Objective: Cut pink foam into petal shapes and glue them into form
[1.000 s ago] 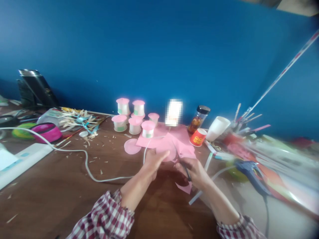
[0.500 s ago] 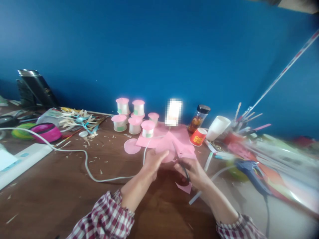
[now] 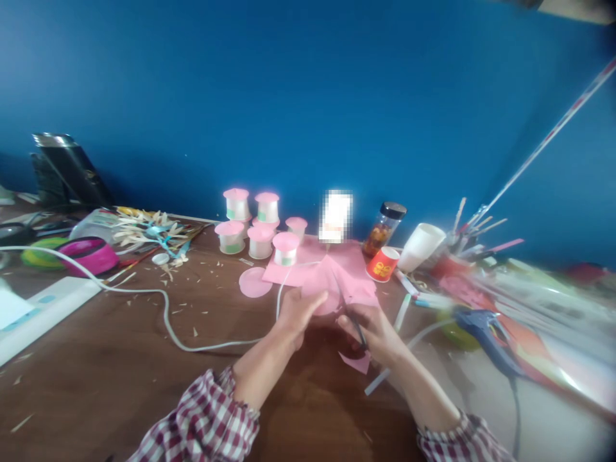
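Note:
Between thumb and fingers, my left hand (image 3: 296, 312) pinches a piece of pink paper (image 3: 318, 294) with a rounded near edge. My right hand (image 3: 373, 328) is closed round the dark handles of a pair of scissors (image 3: 357, 327). The blades point up and left, against the paper's right side, and are partly lost against the pink behind. Under and beyond the held piece lies a larger pink sheet (image 3: 353, 260). A cut pink circle (image 3: 255, 282) rests to the left, and a pink offcut (image 3: 356, 363) lies below my right hand.
Several white cups with pink paper tops (image 3: 231, 237) stand at the back. A white cable (image 3: 166, 314) crosses the table leftward. On the right are a red paper cup (image 3: 382, 264), a lidded jar (image 3: 384, 229), a white cup (image 3: 421, 249) and a glue gun (image 3: 488, 340).
Very little differs. My right hand and the scissors shift slightly at the paper's right edge, and the held paper tilts a bit. My left hand keeps its grip.

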Tool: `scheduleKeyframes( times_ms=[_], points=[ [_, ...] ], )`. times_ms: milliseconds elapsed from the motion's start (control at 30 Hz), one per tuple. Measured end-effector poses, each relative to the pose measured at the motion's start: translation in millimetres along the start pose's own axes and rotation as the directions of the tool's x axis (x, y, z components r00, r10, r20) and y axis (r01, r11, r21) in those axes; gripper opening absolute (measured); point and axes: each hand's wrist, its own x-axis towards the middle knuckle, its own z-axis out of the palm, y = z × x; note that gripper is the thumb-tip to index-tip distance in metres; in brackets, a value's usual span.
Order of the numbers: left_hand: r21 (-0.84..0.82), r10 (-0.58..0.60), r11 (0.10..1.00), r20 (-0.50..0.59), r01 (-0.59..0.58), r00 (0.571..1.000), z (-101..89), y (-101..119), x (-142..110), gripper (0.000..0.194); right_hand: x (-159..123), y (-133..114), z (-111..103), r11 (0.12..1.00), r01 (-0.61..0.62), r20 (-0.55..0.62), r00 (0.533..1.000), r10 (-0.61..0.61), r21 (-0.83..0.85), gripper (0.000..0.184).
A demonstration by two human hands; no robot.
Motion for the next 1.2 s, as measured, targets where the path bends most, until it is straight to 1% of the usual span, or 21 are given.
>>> scheduleKeyframes(
  times_ms=[233,467,867,1200],
  points=[
    [0.027,0.008,1.000,0.002,-0.008,1.000,-0.4,0.8,0.4,0.030,0.0,-0.8,-0.4,1.000,0.006,0.002,1.000,-0.006,0.003,0.034],
    [0.013,-0.014,1.000,-0.012,0.014,1.000,-0.4,1.8,0.3,0.031,-1.1,-0.4,-1.4,1.000,0.009,0.003,1.000,-0.009,-0.030,0.034],
    [0.014,0.004,1.000,-0.013,-0.004,1.000,-1.3,1.9,2.0,0.033,0.4,0.7,-1.8,0.998,0.008,-0.004,1.000,-0.009,-0.063,0.034],
    [0.012,0.009,1.000,-0.038,-0.009,0.999,0.4,5.2,0.8,0.033,0.0,0.9,-2.2,0.998,0.006,-0.006,1.000,-0.006,-0.062,0.033]
  ],
)
